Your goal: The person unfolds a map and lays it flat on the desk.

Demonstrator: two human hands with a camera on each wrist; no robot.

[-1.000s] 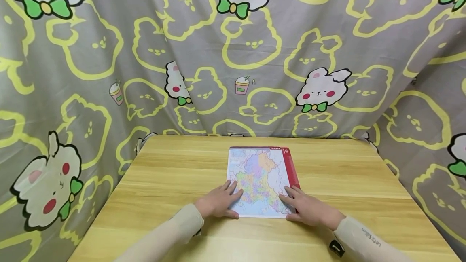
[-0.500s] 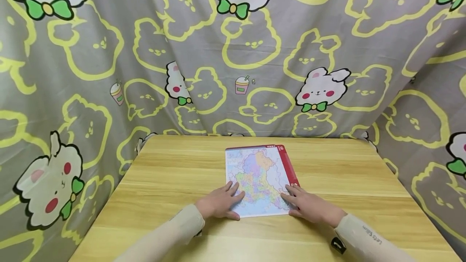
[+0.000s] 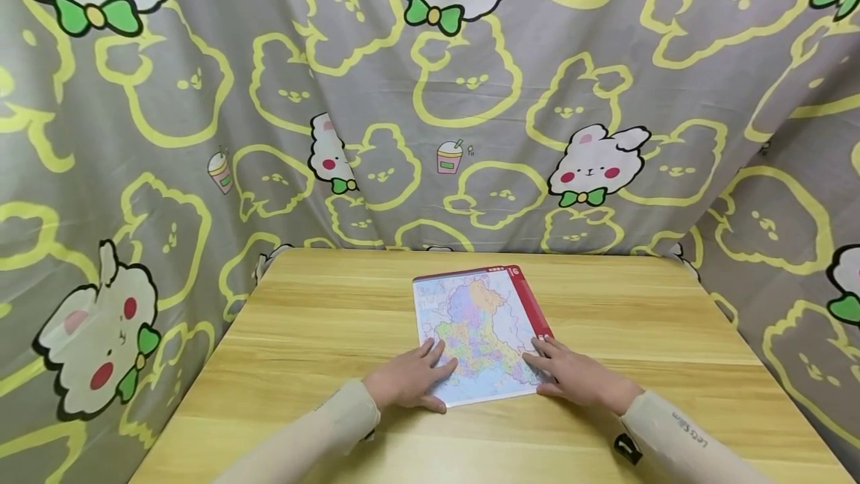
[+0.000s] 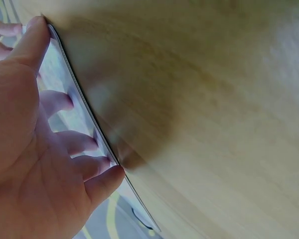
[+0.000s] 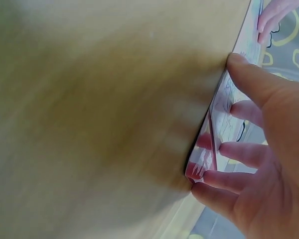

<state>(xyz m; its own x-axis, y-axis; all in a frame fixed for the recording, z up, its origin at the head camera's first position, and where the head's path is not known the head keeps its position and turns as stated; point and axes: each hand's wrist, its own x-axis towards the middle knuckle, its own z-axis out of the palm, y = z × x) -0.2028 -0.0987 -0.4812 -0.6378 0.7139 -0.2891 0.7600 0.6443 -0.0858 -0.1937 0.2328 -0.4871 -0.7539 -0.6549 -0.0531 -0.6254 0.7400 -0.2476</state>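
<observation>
A flat map board (image 3: 480,338), printed with a many-coloured map and red along its top and right side, lies slightly turned on the wooden table. My left hand (image 3: 408,378) rests on its near left corner, fingers spread over the print and thumb at the near edge. On the near right corner lies my right hand (image 3: 581,379), fingers spread too. The left wrist view shows the fingertips of the left hand (image 4: 40,129) along the board's thin edge. In the right wrist view, the right hand (image 5: 269,159) touches the board's red strip (image 5: 197,167) and white edge. Fingers hide both near corners.
Wood-grain table (image 3: 322,320) surrounds the board on all sides. A grey curtain (image 3: 376,95) with yellow outlines and rabbit faces hangs behind the table and along both sides. Sleeves (image 3: 336,424) cover both forearms, and a black wrist device (image 3: 628,449) shows under the right one.
The map board has turned a little counter-clockwise, its far edge swinging left. Both hands have shifted slightly to the right with their fingers still on it.
</observation>
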